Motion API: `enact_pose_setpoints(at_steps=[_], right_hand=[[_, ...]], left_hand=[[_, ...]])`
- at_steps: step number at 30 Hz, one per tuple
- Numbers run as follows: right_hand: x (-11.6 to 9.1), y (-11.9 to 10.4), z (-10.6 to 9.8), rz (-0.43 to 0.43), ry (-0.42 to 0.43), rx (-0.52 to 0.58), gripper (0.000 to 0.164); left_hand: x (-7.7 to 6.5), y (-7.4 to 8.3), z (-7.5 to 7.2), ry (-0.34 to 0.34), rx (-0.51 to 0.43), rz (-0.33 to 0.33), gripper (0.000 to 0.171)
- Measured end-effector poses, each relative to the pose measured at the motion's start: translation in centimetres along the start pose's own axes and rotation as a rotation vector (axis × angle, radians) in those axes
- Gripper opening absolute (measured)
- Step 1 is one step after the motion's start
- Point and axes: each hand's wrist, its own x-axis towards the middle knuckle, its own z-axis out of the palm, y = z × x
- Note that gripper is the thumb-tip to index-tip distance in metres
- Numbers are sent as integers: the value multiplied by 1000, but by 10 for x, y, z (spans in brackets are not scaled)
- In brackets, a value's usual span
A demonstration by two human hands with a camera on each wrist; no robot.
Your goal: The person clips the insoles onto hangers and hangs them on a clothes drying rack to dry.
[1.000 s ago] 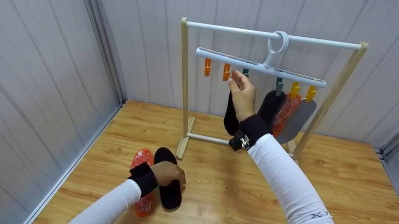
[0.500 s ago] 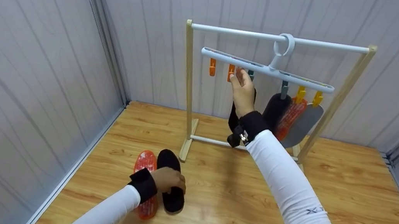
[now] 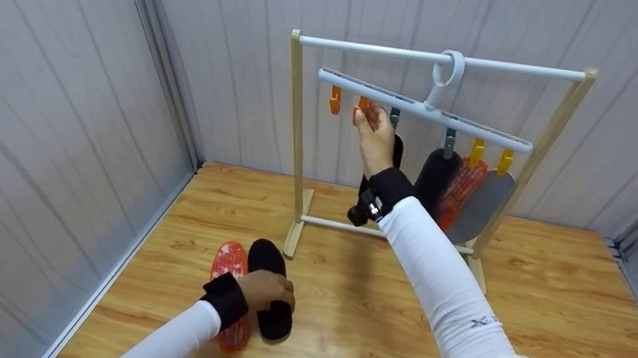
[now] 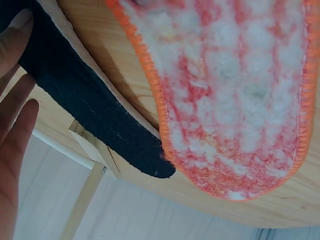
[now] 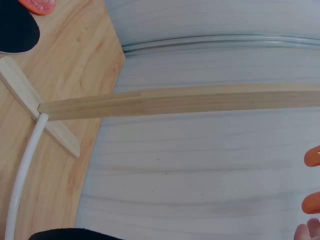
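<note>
My left hand [image 3: 266, 290] holds a black insole [image 3: 267, 256] on the floor by its right edge; in the left wrist view the thumb [image 4: 15, 40] lies across it. An orange-and-white patterned insole [image 3: 232, 257] lies beside it, partly under my wrist. At the hanger, my right hand [image 3: 376, 138] pinches the inner orange clip [image 3: 357, 114], and the right wrist view shows fingertips [image 5: 307, 231] right by that clip. The white clip hanger [image 3: 368, 92] tilts, its left end higher. Another orange clip [image 3: 335, 101] hangs at its left end. A black insole [image 3: 398, 149] hangs behind my hand.
The hanger hooks over the white rail of a wooden-legged rack [image 3: 297, 145]. Clipped at right hang a black insole [image 3: 437, 174], an orange patterned insole [image 3: 462, 190] and a grey insole [image 3: 485, 202]. Pale panel walls [image 3: 236, 55] surround the wooden floor [image 3: 372, 336].
My right hand has moved slightly left, from beside the inner orange clip onto it. The hanger's left end has risen and its right end dropped. My left hand stays on the black insole.
</note>
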Motion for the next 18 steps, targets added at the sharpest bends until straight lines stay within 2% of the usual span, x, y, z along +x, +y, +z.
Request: enact_pose_setpoints(at_steps=[6,9,13,18], right_hand=[[-1,-5,5,-8,26,-23,45],[1,-7,6,-33,21,-14,44],[3,-7,6,-51,14,-12,42],[2,-4,2,-44,14,-43,37]], left_hand=[[3,-3,-3,49,17,27,46],[5,-4,-6,68,45,24,40],[7,-7,-9,55,66,10,31],[5,-10,-13,57,38,14,25]])
